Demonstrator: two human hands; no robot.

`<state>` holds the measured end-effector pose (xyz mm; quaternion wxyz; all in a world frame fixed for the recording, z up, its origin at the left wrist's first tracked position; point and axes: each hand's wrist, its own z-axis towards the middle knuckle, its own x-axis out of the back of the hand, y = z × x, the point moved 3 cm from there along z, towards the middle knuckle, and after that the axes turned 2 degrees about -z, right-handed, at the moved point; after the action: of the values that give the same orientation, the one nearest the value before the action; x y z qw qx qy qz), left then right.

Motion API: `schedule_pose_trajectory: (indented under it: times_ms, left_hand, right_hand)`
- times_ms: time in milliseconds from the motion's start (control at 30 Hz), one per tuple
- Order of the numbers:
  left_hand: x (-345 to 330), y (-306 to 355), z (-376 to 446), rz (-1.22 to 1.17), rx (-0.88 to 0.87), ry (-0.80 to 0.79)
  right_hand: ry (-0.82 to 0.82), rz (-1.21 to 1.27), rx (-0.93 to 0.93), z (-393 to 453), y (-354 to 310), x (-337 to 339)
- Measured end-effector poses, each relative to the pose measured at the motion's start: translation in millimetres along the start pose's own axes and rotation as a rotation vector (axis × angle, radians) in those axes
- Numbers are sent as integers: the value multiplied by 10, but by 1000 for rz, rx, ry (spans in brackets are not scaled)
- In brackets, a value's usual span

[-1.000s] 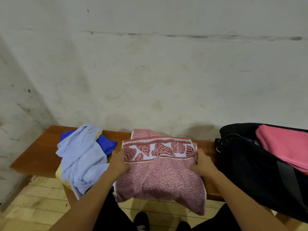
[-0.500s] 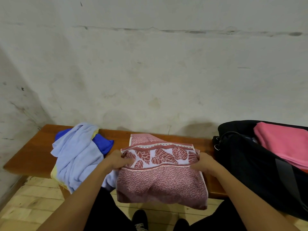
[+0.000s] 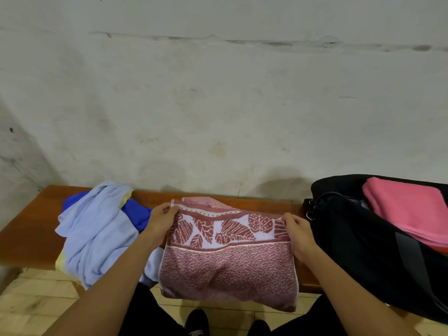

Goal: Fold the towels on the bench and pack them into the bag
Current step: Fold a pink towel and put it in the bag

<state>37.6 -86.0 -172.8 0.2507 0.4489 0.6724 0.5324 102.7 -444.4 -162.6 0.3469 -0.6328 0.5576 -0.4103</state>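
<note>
Against a stained wall, the wooden counter (image 3: 29, 238) carried a red towel (image 3: 228, 263), its long axis running left to right. Left hand (image 3: 161, 220) and right hand (image 3: 299, 232) each pinched an upper corner; the bag (image 3: 363, 251) lay just beside the right. Since earlier, that edge had lifted and the drape shortened.

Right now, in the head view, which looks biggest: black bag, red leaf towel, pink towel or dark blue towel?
1. black bag
2. red leaf towel
3. pink towel
4. dark blue towel, mostly hidden, so unsure
</note>
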Motion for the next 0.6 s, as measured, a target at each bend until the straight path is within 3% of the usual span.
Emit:
schedule_pose_trajectory:
  times_ms: [167,367,600]
  left_hand:
    - [-90,36,171,144,-104,13]
    - [-216,79,328,413,-235,-16]
    - [-190,-9,542,610,-278,-69]
  right_hand:
    - [103,-114,88,26,69,140]
    - [50,-212,94,129,68,110]
    - [85,-673,224,445,29,37]
